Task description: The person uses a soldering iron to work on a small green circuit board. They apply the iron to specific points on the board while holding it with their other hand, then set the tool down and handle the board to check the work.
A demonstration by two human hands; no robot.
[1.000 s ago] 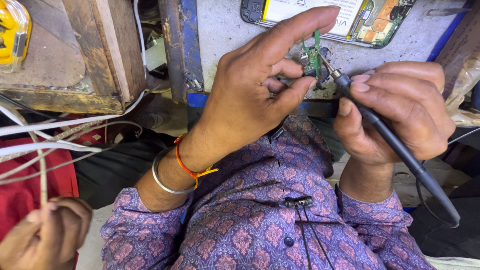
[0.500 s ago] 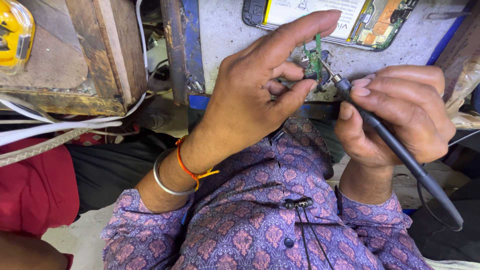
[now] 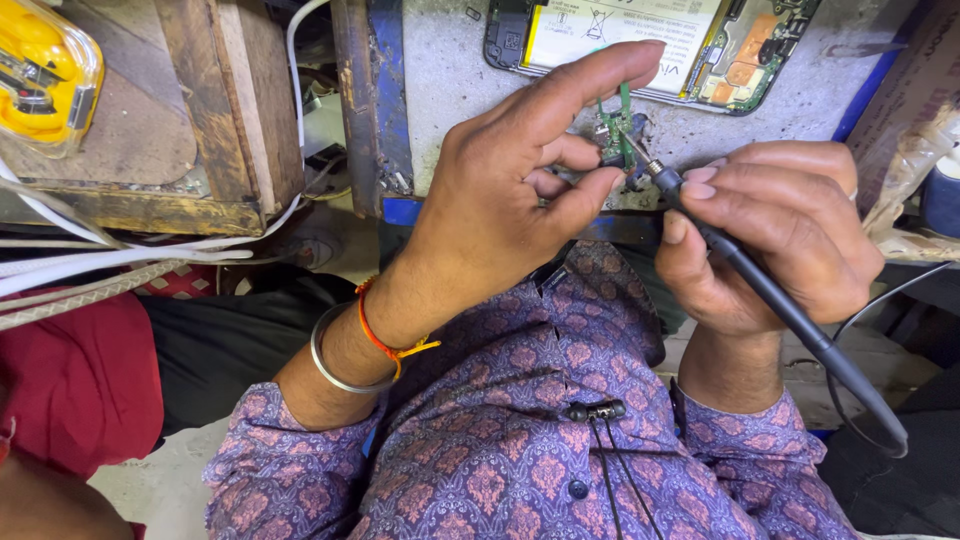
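My left hand [image 3: 520,190] pinches a small green circuit board [image 3: 612,128] between thumb and fingers, index finger stretched out over it. My right hand [image 3: 775,230] grips a black soldering iron [image 3: 760,285] like a pen, its metal tip touching the little board. The iron's cord loops away at the lower right. Just beyond the hands lies an opened phone [image 3: 640,40] with its battery and inner boards exposed, on a grey worktop [image 3: 450,90]. A metal bangle and an orange thread circle my left wrist.
A worn wooden box [image 3: 200,110] stands at the upper left with a yellow plastic-cased device [image 3: 40,70] on it. White cables [image 3: 120,260] run across the left. Another person in red clothing [image 3: 70,390] is at the lower left. A crumpled plastic bag [image 3: 915,170] sits at the right edge.
The other person's hand and the white cables at the lower left have moved out of view. My hands hold the board and iron in almost the same spot.
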